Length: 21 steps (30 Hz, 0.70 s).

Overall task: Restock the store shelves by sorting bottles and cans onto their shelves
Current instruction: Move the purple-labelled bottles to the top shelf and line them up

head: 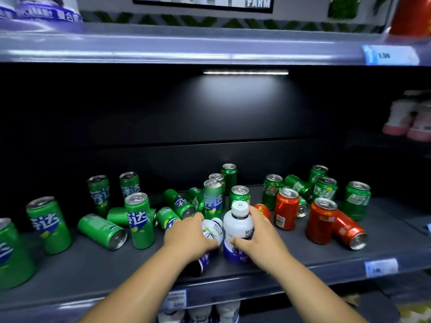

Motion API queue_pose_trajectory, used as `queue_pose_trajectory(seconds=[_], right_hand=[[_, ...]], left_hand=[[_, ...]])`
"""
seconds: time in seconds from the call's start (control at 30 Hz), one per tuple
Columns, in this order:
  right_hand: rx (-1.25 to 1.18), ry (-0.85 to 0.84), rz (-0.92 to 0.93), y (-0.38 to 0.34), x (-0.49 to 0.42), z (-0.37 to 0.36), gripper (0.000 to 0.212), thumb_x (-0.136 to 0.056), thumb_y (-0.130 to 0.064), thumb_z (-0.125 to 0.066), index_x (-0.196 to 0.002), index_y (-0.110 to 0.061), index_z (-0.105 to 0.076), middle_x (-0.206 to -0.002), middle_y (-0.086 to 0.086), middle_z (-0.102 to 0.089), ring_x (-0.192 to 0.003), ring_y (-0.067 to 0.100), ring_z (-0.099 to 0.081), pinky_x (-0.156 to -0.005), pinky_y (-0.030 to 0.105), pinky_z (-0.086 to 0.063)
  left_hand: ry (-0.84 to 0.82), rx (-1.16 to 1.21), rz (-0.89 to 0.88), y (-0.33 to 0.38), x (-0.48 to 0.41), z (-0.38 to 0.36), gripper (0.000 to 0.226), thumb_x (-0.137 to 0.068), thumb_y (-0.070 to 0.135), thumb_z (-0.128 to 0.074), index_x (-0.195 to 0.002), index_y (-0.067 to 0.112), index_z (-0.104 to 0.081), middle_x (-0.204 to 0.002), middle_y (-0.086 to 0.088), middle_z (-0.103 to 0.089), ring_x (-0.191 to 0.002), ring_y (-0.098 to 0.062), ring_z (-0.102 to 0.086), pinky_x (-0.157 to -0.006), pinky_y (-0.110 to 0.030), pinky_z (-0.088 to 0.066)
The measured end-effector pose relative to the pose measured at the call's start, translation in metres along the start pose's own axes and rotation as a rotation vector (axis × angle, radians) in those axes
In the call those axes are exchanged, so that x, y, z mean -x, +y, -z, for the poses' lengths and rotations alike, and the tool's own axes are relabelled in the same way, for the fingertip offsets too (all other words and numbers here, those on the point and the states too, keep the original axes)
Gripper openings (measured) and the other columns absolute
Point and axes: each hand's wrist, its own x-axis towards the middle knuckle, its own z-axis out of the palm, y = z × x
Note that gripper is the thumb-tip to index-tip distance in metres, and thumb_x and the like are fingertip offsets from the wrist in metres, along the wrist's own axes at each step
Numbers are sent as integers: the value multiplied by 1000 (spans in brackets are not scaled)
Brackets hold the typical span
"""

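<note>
- Right grip [261, 238]: fingers curled round the upright bottle [238, 220], thumb on the near side of its label, white cap clear above my hand.
- Left grip [186, 236]: wrapped over the leaning bottle [213, 231]. Its top tips away and to the right, toward the upright one, and its purple base points back at me. Whether the two bottles touch, I cannot tell.
- Both bottles sit at front centre of the shelf [93, 264], near its edge.
- Green cans [137, 220] crowd the left and the back, red cans [285, 208] the right. The only open way out is toward me.
- Like white bottles [200, 313] show on the level below, almost straight under my grips. My guess is they go there: lift, draw back over the edge, then down. The leaning one needs righting first.
</note>
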Motion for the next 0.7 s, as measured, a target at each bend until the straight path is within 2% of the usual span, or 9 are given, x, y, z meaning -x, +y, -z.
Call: queue_pose_trajectory(seconds=[0.13, 0.3, 0.5, 0.6, 0.7], right_hand=[[-34, -23, 69, 11, -8, -3, 74, -66, -39, -79, -131, -44, -43, -126, -17, -57, -113, 8, -55, -93, 32, -49], [-95, -37, 101, 17, -9, 0, 83, -70, -27, -85, -140, -37, -41, -123, -17, -53, -111, 4, -48, -89, 20, -37], [-187, -8, 71, 22, -2, 1, 81, -66, -24, -89, -132, -38, -45, -117, -22, -56, -108, 6, -52, -81, 14, -37], [-238, 45, 47, 15, 5, -5, 77, -62, -24, -90, -122, -46, -47, -115, -24, -59, -109, 8, -57, -85, 20, -42], [-292, 128, 27, 2, 14, -12, 77, -53, -37, -87, -118, -51, -47, -114, -20, -64, -108, 9, -62, -92, 33, -51]], left_hand=[[29, -12, 54, 5, 7, -11, 74, -62, 69, -67, -123, 35, -46, -123, 7, -61, -117, -28, -47, -89, -37, -43], [88, 57, 62, -1, 15, -18, 81, -70, 62, -68, -140, 35, -38, -137, 5, -55, -124, -28, -45, -100, -36, -40], [225, 305, 73, -18, 36, -23, 75, -70, 58, -65, -136, 34, -39, -128, 1, -59, -111, -28, -52, -98, -38, -42], [234, 435, 66, -25, 49, -24, 74, -72, 54, -66, -134, 37, -31, -126, -2, -58, -107, -26, -58, -91, -39, -49], [266, 493, 31, -34, 57, -21, 75, -80, 43, -72, -140, 32, -28, -130, -1, -56, -107, -22, -57, -85, -32, -47]])
